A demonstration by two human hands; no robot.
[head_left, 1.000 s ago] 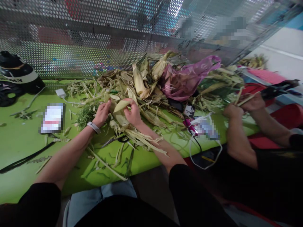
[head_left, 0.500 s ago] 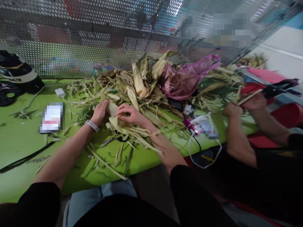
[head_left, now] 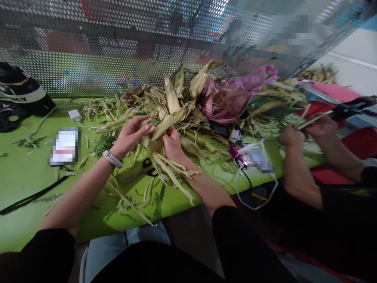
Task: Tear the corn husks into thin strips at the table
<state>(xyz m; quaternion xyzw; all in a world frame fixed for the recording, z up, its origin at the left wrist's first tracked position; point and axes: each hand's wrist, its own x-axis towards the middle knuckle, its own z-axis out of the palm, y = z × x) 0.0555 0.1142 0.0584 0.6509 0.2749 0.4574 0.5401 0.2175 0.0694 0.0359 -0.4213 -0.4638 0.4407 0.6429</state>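
My right hand (head_left: pixel 171 144) is closed round a bunch of dry corn husks (head_left: pixel 165 165), whose loose strips hang down over my wrist. A pale husk leaf (head_left: pixel 167 122) sticks up from the bunch. My left hand (head_left: pixel 129 135), with a white watch band on the wrist, pinches the husk at the top of the bunch with its fingertips. Both hands hover just above the green table (head_left: pixel 23 177), in front of a big pile of husks and corn ears (head_left: pixel 173 98). Black-handled scissors (head_left: pixel 144 169) lie on the table under the bunch.
A pink plastic bag (head_left: pixel 235 96) sits on the pile. A phone (head_left: pixel 64 146) and charger cable (head_left: pixel 75 115) lie to the left, black gear (head_left: pixel 20 92) at far left. Another person's hands (head_left: pixel 306 131) hold scissors and husk at right. A perforated metal screen (head_left: pixel 118 43) backs the table.
My right hand lifted the husk bunch from the table and turned it upright. My left hand moved from its left side to pinch the top.
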